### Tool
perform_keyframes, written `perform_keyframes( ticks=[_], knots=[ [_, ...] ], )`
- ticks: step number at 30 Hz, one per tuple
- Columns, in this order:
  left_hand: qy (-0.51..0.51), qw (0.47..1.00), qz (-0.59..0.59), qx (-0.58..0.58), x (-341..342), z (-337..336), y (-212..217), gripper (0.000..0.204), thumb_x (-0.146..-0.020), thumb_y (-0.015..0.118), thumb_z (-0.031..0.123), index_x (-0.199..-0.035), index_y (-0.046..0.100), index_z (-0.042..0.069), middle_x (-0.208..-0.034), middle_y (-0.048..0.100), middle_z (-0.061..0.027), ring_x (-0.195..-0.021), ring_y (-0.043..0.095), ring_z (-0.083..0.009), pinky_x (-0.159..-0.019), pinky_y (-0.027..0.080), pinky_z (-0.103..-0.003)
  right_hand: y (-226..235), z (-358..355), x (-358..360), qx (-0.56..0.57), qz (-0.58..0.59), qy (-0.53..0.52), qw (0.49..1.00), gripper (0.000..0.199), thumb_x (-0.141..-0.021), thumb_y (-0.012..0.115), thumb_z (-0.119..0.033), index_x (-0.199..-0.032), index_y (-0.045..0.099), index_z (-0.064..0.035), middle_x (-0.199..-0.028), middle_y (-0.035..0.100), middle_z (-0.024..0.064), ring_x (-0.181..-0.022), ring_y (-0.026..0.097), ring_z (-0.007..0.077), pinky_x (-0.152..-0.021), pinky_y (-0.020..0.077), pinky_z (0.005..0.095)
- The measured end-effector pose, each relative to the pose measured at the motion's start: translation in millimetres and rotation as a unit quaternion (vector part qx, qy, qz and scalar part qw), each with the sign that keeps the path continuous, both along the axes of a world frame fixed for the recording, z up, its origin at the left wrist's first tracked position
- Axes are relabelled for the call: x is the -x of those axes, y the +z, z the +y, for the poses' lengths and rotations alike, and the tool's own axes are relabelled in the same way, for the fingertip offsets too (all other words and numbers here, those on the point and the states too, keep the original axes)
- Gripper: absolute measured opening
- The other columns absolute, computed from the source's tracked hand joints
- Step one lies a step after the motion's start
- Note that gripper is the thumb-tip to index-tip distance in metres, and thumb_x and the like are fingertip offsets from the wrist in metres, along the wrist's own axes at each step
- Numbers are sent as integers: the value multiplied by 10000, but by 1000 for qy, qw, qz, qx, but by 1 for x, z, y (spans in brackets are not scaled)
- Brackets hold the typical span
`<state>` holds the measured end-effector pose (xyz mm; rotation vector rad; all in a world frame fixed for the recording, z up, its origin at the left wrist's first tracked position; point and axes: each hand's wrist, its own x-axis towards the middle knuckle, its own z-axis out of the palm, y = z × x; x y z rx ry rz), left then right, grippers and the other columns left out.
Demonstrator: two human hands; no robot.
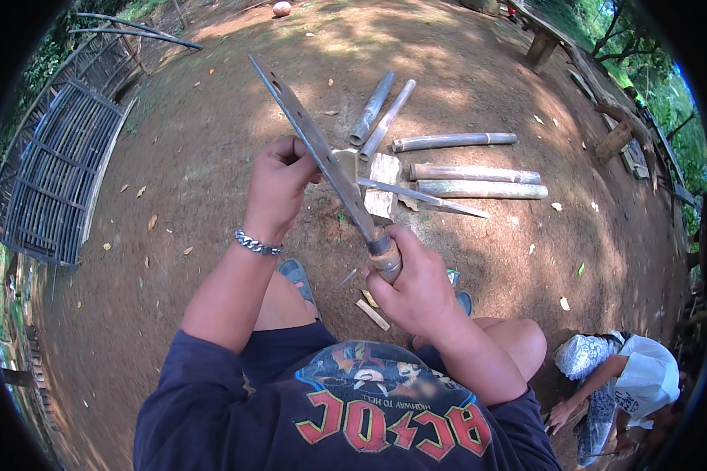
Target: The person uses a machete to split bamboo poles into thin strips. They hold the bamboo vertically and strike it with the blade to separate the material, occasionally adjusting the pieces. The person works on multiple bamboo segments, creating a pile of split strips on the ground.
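Note:
My right hand (416, 279) is wrapped round the wooden handle of a handsaw (322, 145). Its long grey blade has slots along it and slants up and to the left, away from me. My left hand (279, 184), with a chain bracelet at the wrist, has its fingers curled in a pinch at the blade's edge; the blade partly hides the fingertips. Behind the blade lies a squared wooden block (381, 196). Across that block rests a long, narrow knife-like blade (432, 196). Beside it, a pale hollow piece (346, 162), partly covered by the saw, looks like cut bamboo.
Several bamboo lengths (479, 173) lie on the bare earth beyond the block. A small wood strip (371, 315) is near my feet. A slatted bamboo panel (59, 169) stands at left, a log bench (565, 43) at upper right. Another person (640, 377) crouches at lower right.

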<state>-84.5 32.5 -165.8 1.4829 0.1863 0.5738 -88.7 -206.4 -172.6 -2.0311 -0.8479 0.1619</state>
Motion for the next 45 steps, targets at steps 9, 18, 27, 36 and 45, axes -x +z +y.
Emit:
perform_keyframes(
  ticks=[9,18,27,36,45],
  knots=[
    [8,1000,-11,4,1,-3,-2,47,-891,670,31,-851,680,10,-787,671,-21,-691,595,-89,-652,479,-249,3,-2,1,17,4,7,1000,457,-841,680,-178,-1238,512,-25,-949,691,273,-909,677,472,-801,540,532],
    [33,998,-38,22,-5,0,-11,110,-870,622,-25,-931,709,1,-778,650,8,-647,522,-56,-583,382,-232,5,-4,-1,24,-14,5,1000,466,-840,700,-203,-1219,489,-33,-850,676,259,-852,674,470,-767,530,540],
    [-19,999,-29,-42,-10,7,-12,56,-918,624,11,-906,676,-4,-775,655,-15,-676,574,-88,-660,476,-246,-8,-4,-15,6,17,9,1000,472,-804,693,-185,-1209,515,-22,-862,673,273,-877,662,486,-796,525,540],
    [116,844,-379,-363,-34,16,77,477,-1063,450,403,-1235,624,-7,-1281,647,-176,-1246,583,-282,-1088,417,-422,8,-1,-33,34,90,-1,995,495,-798,692,-194,-1234,535,-17,-984,677,291,-991,650,478,-883,513,511],
    [-15,584,-156,-797,-68,-1,168,796,-1054,242,624,-1539,366,6,-1574,406,-185,-1505,319,-286,-1248,180,-452,27,4,-38,80,112,-26,990,567,-809,685,-196,-1306,530,29,-1045,673,304,-1021,666,441,-912,517,478]
  ],
)
